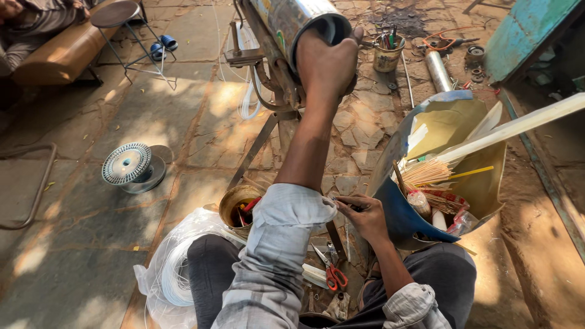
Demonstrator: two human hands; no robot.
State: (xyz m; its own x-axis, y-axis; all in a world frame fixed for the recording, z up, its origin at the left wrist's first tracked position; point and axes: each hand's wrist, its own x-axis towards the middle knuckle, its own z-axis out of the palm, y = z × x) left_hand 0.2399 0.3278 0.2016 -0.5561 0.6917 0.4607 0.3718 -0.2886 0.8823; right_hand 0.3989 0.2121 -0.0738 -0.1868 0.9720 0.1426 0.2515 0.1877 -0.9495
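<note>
My left hand (326,61) reaches up and forward and grips the open end of a shiny metal cylinder (286,18) mounted on a rusty metal stand (268,116). My right hand (365,216) is low, just above my lap, with its fingers pinched together beside a blue tub (393,213); whatever sits between the fingertips is too small to tell. The tub holds a bundle of thin sticks (426,173), brown paper and small rolls. Orange-handled scissors (332,274) lie on the ground between my knees.
A tin can (234,204) with tools stands by my left knee, next to a plastic bag of coiled white wire (173,268). A round slotted disc (127,163) lies on the stone floor. A cup of pens (388,55), a metal tube (437,70), a stool (116,13) and a seated person (30,18) are farther off.
</note>
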